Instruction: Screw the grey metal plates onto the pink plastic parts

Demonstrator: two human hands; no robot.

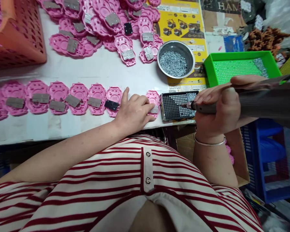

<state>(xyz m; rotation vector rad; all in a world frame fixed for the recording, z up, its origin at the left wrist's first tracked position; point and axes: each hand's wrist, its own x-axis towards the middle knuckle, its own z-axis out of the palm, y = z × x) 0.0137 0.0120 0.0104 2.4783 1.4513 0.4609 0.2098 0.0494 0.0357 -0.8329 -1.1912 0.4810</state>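
Note:
My right hand (222, 111) is wrapped round a dark electric screwdriver (258, 100). Its bit points left, over a small black tray (170, 96) with a grid of holes and loose screws at its right end. My left hand (132, 111) rests on the table, its thumb and fingertips on a pink plastic casing (152, 96) with a light metal plate in it. That casing lies just left of the black tray and is partly hidden by the fingers. Beside the same hand is another pink casing (114, 93) bearing a black plate (111, 105).
A row of pink casings with grey plates (41, 98) runs leftward. More casings are heaped (103, 22) behind. A metal bowl of screws (175, 62), a green tray (241, 58) and an orange basket (24, 32) stand on the table. Blue crates (268, 158) sit below right.

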